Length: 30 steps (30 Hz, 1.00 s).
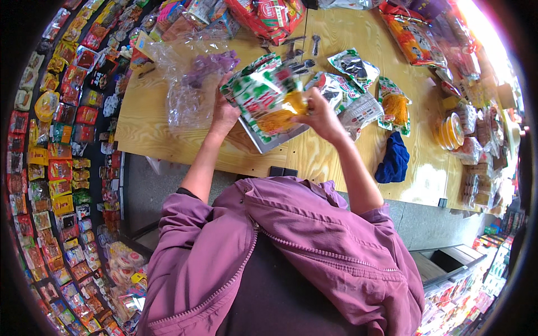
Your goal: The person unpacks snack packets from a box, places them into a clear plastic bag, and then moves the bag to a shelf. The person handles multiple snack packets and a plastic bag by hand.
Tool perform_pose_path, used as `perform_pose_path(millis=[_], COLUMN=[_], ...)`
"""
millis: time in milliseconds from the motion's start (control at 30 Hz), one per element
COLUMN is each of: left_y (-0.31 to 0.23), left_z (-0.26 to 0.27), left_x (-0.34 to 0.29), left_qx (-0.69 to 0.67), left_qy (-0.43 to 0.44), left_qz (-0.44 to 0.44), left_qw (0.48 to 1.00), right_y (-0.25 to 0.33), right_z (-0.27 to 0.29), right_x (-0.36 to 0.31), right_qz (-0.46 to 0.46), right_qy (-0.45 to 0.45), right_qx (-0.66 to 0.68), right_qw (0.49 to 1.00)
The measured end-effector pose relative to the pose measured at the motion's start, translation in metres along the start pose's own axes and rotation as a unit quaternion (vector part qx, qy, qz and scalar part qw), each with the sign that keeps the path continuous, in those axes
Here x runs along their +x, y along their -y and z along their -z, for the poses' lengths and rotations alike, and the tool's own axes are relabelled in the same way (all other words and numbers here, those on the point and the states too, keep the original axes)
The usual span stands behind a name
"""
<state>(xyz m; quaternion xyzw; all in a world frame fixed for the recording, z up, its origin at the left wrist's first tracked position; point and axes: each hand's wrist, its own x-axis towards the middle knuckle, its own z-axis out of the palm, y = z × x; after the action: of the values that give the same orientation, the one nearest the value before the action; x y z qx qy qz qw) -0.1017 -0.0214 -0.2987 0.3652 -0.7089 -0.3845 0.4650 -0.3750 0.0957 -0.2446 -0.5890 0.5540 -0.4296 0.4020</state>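
My left hand [226, 112] grips the left edge of green, white and red food packets [264, 106], its fingers partly hidden. From the other side my right hand [323, 115] is closed on the edge of a packet, blurred by motion. Orange shreds show through the packet's lower window. Under the packets lies a shallow pale grey tray or box [268, 147], mostly covered. To the right of my right hand are a similar packet with orange shreds [395, 109], a packet with dark contents [354, 68] and a clear printed pouch [361, 113].
A crumpled clear plastic bag [182, 95] lies left on the wooden table [330, 159]. Several dark spoons [315, 45] and a red bag [269, 19] sit farther back. A dark blue cloth [393, 158] lies near the front edge. Snack shelves [67, 145] line the left.
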Motion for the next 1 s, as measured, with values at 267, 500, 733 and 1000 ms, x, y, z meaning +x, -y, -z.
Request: perform_pose_path(millis=[267,500,733,1000], left_y=[-0.035,-0.030,-0.030,-0.040], left_z=[0.019,0.050,-0.004,-0.014], left_x=[-0.004,-0.007,-0.022,-0.036], left_qx=[-0.022,-0.081,0.003,0.165], left_qy=[0.098,0.215,0.031,-0.023], left_qz=[0.109,0.179,0.093,0.055], left_qw=[0.989,0.957,0.995,0.984], right_y=[-0.009,-0.008,-0.057,0.018], right_z=[-0.062,-0.065,-0.078,0.032], right_x=[0.020,0.023,0.014,0.000], right_qz=[-0.032,-0.002,-0.054,-0.018], right_qy=[-0.087,-0.128,-0.071,-0.243], right_qx=[0.099,-0.075,0.005,-0.029], right_qw=[0.991,0.989,0.996,0.969])
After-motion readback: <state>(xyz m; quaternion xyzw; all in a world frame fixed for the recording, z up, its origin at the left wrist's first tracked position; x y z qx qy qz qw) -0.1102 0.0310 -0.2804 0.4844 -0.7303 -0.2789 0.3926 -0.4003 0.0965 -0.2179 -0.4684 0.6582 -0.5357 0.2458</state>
